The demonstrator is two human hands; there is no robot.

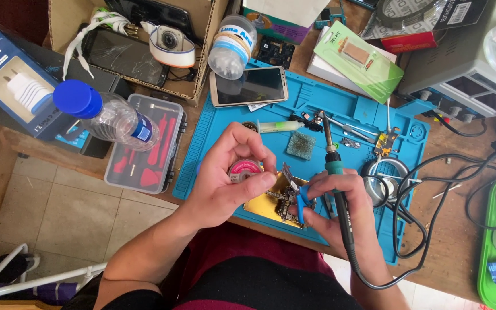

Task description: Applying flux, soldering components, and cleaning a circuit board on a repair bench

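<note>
My left hand (228,172) holds a small round pink spool (244,170) of braid between thumb and fingers, over the left part of a blue work mat (374,115). My right hand (334,204) grips a soldering iron (333,163) with a teal collar and black handle, its tip pointing away from me, along with blue-handled cutters (302,198). Under both hands lies a circuit board (285,201) on a gold plate (259,208).
A phone (249,86) lies face up at the mat's far left. A syringe (276,126), tweezers (351,129) and small parts sit on the mat. A water bottle (105,115) rests on a clear tool case (147,143). Black cables (431,195) loop at right; a cardboard box (139,46) stands behind.
</note>
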